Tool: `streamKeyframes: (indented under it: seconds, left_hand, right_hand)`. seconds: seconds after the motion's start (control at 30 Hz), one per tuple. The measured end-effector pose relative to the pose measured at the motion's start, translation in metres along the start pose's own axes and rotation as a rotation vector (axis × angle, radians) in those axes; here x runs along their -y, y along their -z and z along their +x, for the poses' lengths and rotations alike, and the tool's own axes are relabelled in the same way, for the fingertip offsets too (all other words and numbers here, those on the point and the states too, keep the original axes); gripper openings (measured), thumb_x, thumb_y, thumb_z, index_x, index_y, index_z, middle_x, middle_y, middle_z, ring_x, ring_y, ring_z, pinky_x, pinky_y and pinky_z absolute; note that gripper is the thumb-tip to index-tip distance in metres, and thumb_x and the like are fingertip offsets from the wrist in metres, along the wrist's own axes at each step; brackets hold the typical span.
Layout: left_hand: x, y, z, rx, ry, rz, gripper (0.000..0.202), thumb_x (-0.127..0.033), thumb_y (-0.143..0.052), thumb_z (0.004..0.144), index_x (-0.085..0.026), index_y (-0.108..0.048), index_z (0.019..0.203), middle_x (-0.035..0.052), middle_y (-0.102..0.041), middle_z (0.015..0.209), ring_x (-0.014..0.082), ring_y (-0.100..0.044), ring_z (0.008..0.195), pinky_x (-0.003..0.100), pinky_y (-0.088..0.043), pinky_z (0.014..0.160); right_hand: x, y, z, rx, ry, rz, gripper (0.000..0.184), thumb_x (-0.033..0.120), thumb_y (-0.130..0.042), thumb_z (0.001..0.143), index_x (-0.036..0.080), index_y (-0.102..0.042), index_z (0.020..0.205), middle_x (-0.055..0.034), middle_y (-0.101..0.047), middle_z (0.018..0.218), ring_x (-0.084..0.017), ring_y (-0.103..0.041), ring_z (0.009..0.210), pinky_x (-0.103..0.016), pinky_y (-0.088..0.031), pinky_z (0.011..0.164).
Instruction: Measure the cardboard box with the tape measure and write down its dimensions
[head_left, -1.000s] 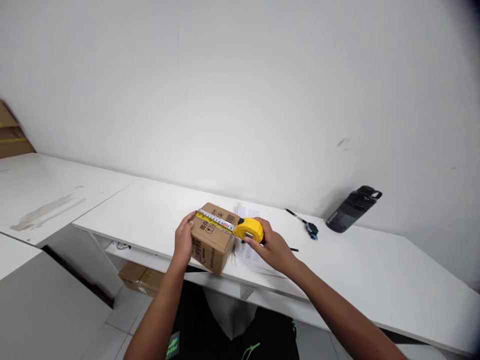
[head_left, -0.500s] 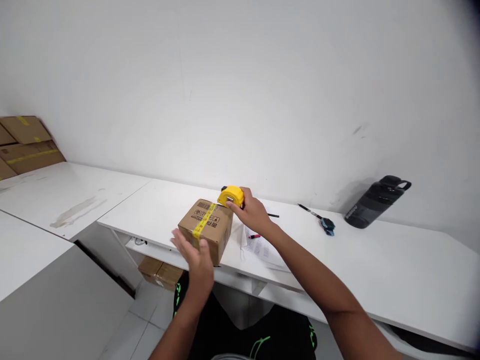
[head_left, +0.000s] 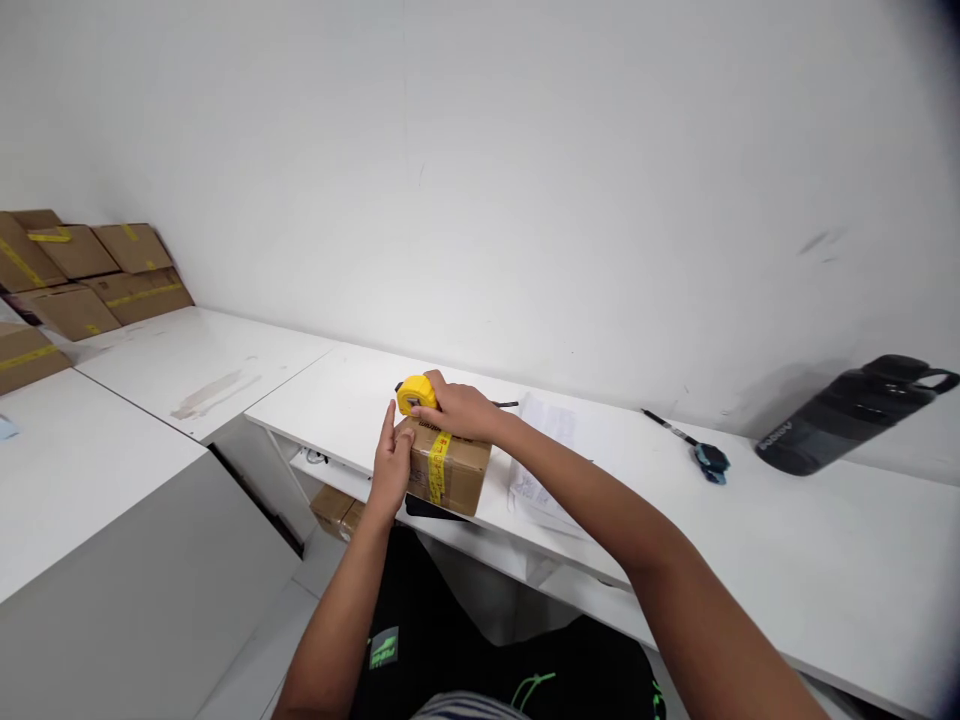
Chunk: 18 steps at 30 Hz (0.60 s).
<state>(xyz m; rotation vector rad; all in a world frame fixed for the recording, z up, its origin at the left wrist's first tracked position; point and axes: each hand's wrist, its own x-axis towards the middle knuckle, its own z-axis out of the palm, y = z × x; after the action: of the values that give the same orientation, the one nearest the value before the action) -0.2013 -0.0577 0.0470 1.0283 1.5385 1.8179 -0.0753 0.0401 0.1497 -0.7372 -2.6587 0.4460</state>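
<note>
A small cardboard box (head_left: 465,474) with yellow tape sits at the front edge of the white desk (head_left: 315,400). My left hand (head_left: 391,468) grips its left side, thumb at the upper corner and index finger pointing up. A yellow tape measure (head_left: 414,393) is in my right hand (head_left: 463,410), held just above the box's far left top edge. My right wrist and hand hide part of the box top. Whether any blade is drawn out between the hands I cannot tell.
Written paper sheets (head_left: 551,420) lie right of the box, with a dark pen (head_left: 507,404) near them. Farther right are another pen (head_left: 667,427), a dark blue crumpled item (head_left: 711,463) and a black bottle (head_left: 840,415). Several taped boxes (head_left: 142,292) are stacked far left.
The box has been turned, so its taped face and printing sit differently. My left hand has closed in on its left side. The tape measure has moved left across the box. The view has shifted left.
</note>
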Motion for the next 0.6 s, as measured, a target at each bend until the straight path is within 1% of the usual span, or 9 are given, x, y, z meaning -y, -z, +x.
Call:
streamKeyframes:
  seconds: [0.1, 0.2, 0.27, 0.37, 0.5, 0.6]
  left_hand:
    - [-0.006, -0.002, 0.001, 0.036, 0.007, 0.045, 0.051, -0.038, -0.051, 0.089, -0.021, -0.054, 0.137, 0.0064, -0.057, 0.14, 0.0237, -0.051, 0.13, 0.038, -0.04, 0.109]
    - [-0.01, -0.01, 0.003, 0.103, 0.015, 0.058, 0.044, -0.037, -0.049, 0.088, -0.015, -0.066, 0.122, 0.0098, -0.064, 0.13, 0.0255, -0.057, 0.123, 0.039, -0.044, 0.105]
    - [-0.011, -0.016, 0.002, 0.127, 0.004, 0.069, 0.042, -0.037, -0.047, 0.088, -0.016, -0.069, 0.117, 0.0095, -0.067, 0.125, 0.0258, -0.061, 0.117, 0.039, -0.047, 0.101]
    - [-0.013, -0.021, 0.0, 0.103, 0.002, 0.088, 0.039, -0.036, -0.048, 0.088, -0.017, -0.071, 0.112, 0.0083, -0.069, 0.122, 0.0256, -0.062, 0.114, 0.04, -0.047, 0.101]
    - [-0.014, -0.022, -0.003, 0.063, -0.027, 0.044, 0.037, -0.035, -0.049, 0.088, -0.018, -0.073, 0.109, 0.0073, -0.066, 0.128, 0.0247, -0.057, 0.124, 0.041, -0.041, 0.109]
    - [-0.012, -0.023, -0.003, 0.032, -0.04, 0.019, 0.036, -0.034, -0.049, 0.087, -0.019, -0.073, 0.109, 0.0065, -0.064, 0.13, 0.0247, -0.055, 0.127, 0.042, -0.039, 0.111]
  right_hand:
    - [-0.002, 0.006, -0.02, -0.017, -0.046, -0.011, 0.044, 0.054, -0.045, 0.09, 0.021, -0.039, 0.118, -0.0056, -0.068, 0.079, -0.023, -0.061, 0.064, -0.026, -0.032, 0.053]
    - [-0.004, 0.011, -0.044, -0.051, -0.148, -0.037, 0.044, 0.055, -0.042, 0.092, 0.019, -0.037, 0.118, -0.0061, -0.068, 0.078, -0.022, -0.06, 0.063, -0.026, -0.031, 0.053]
    - [-0.004, 0.012, -0.058, -0.072, -0.226, -0.044, 0.045, 0.054, -0.04, 0.093, 0.018, -0.036, 0.119, -0.0065, -0.069, 0.079, -0.022, -0.061, 0.063, -0.026, -0.031, 0.053]
    - [0.0, 0.012, -0.075, -0.08, -0.325, -0.059, 0.045, 0.054, -0.039, 0.093, 0.017, -0.037, 0.119, -0.0075, -0.069, 0.08, -0.023, -0.062, 0.064, -0.026, -0.031, 0.052]
    - [0.009, 0.01, -0.101, -0.067, -0.362, -0.128, 0.049, 0.051, -0.039, 0.094, 0.014, -0.037, 0.127, -0.009, -0.07, 0.078, -0.025, -0.064, 0.065, -0.027, -0.029, 0.051]
    - [0.012, 0.01, -0.126, -0.071, -0.387, -0.135, 0.052, 0.051, -0.041, 0.094, 0.014, -0.037, 0.13, -0.0084, -0.07, 0.077, -0.026, -0.065, 0.063, -0.027, -0.03, 0.051]
